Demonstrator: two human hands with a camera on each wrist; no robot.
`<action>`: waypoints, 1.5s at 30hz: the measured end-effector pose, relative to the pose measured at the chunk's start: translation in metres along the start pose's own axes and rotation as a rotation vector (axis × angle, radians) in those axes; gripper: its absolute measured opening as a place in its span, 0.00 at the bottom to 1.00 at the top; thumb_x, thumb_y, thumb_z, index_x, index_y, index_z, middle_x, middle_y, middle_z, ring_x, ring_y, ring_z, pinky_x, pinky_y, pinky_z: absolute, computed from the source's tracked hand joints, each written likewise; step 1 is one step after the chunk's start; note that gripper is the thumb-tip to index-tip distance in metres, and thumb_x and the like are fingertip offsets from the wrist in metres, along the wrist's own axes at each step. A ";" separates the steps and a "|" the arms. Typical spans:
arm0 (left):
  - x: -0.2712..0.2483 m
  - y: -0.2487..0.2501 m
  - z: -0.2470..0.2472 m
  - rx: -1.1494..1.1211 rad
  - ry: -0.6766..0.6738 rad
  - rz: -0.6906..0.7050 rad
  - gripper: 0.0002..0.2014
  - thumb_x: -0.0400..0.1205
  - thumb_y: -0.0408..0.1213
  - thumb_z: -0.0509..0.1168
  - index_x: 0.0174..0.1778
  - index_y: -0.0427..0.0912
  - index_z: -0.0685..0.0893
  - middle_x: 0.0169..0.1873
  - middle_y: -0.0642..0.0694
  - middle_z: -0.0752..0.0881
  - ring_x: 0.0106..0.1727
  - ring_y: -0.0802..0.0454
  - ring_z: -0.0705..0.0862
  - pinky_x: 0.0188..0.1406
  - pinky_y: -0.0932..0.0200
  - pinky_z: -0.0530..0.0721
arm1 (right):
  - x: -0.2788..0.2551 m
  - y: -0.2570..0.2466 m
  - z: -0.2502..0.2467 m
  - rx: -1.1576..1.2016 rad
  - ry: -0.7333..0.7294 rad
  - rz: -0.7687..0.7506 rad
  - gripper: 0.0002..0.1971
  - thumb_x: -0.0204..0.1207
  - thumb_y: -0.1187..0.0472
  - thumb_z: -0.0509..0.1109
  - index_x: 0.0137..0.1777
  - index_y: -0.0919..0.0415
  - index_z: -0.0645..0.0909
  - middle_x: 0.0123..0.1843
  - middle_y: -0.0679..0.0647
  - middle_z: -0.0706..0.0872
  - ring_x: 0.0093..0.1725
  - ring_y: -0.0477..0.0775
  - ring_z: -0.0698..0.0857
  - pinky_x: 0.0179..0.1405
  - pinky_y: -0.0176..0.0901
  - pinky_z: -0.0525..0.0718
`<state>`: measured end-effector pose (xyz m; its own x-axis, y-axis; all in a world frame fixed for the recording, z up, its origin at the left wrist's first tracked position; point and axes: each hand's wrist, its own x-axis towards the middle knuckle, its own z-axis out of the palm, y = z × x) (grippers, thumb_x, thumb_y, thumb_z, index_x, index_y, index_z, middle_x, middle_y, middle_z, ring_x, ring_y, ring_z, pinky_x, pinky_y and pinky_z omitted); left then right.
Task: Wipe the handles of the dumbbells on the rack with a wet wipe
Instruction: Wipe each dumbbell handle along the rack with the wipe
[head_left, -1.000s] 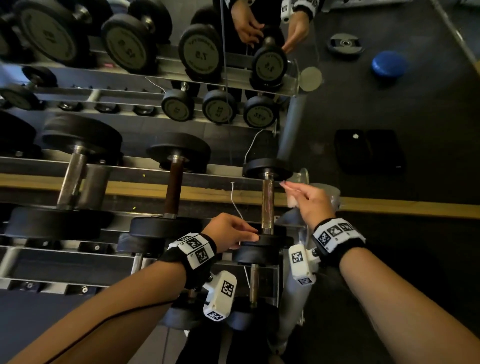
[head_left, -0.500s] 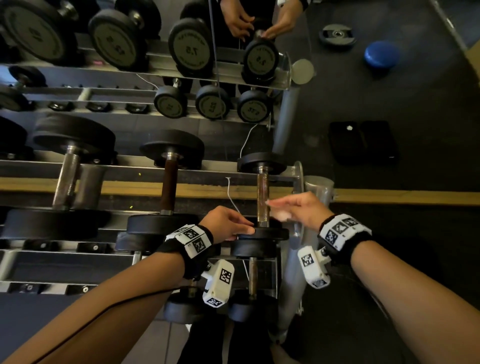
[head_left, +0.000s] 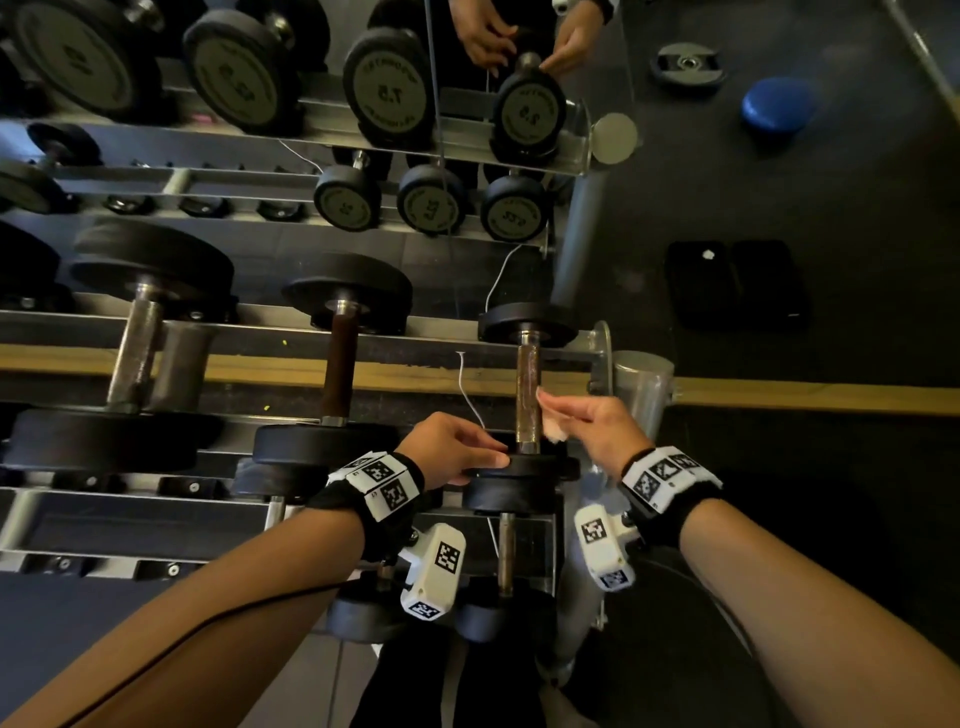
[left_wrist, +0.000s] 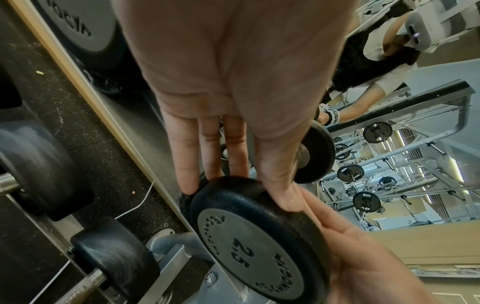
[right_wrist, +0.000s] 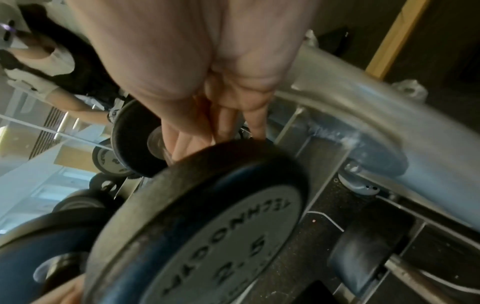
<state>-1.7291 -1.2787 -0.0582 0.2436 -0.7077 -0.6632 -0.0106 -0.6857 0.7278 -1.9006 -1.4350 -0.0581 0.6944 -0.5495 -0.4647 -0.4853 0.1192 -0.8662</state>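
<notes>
A small 2.5 dumbbell (head_left: 522, 470) lies at the right end of the rack's top tier (head_left: 260, 338), its rusty handle (head_left: 528, 389) pointing away from me. My left hand (head_left: 496, 453) grips the near head; in the left wrist view the fingers (left_wrist: 279, 185) curl over the rim of that head (left_wrist: 249, 236) and the thumb presses its other side. My right hand (head_left: 550, 410) pinches a white wet wipe (head_left: 552, 430) against the right side of the handle, near its lower half. In the right wrist view the fingers (right_wrist: 226, 125) reach past the head (right_wrist: 207, 236); the wipe is hidden there.
A brown-handled dumbbell (head_left: 340, 374) and a larger steel-handled one (head_left: 137, 358) lie to the left. More dumbbells sit on the lower tier (head_left: 506, 561). The rack's steel post (head_left: 641, 384) stands just right of my right hand. A mirror behind repeats the rack. A thin white cord (head_left: 467, 384) hangs nearby.
My right hand with the wipe has come in from the handle's far right side onto the handle and slid nearer to me. The left hand has kept its hold on the near head.
</notes>
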 end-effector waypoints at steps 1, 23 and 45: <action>0.000 0.001 0.000 0.001 -0.002 0.000 0.03 0.75 0.43 0.79 0.41 0.56 0.94 0.42 0.55 0.93 0.49 0.57 0.90 0.47 0.61 0.89 | -0.002 0.002 -0.005 0.011 -0.050 0.028 0.14 0.81 0.62 0.70 0.56 0.40 0.88 0.54 0.33 0.89 0.61 0.33 0.84 0.57 0.28 0.78; -0.008 0.002 0.004 -0.011 0.024 0.014 0.06 0.76 0.42 0.78 0.48 0.53 0.93 0.49 0.51 0.92 0.53 0.57 0.89 0.52 0.58 0.90 | 0.030 0.007 -0.026 -0.129 0.375 0.161 0.17 0.80 0.68 0.66 0.65 0.57 0.86 0.53 0.55 0.89 0.40 0.45 0.84 0.41 0.35 0.83; -0.013 0.005 0.006 -0.005 0.048 0.012 0.04 0.75 0.43 0.79 0.42 0.58 0.92 0.46 0.54 0.92 0.52 0.57 0.89 0.53 0.54 0.91 | 0.043 -0.003 0.001 0.225 0.250 0.028 0.06 0.78 0.69 0.72 0.42 0.58 0.82 0.41 0.54 0.90 0.38 0.46 0.91 0.34 0.35 0.88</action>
<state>-1.7379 -1.2743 -0.0471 0.2899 -0.7066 -0.6455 -0.0091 -0.6765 0.7364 -1.8685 -1.4579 -0.0760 0.5167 -0.7260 -0.4538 -0.3537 0.3016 -0.8854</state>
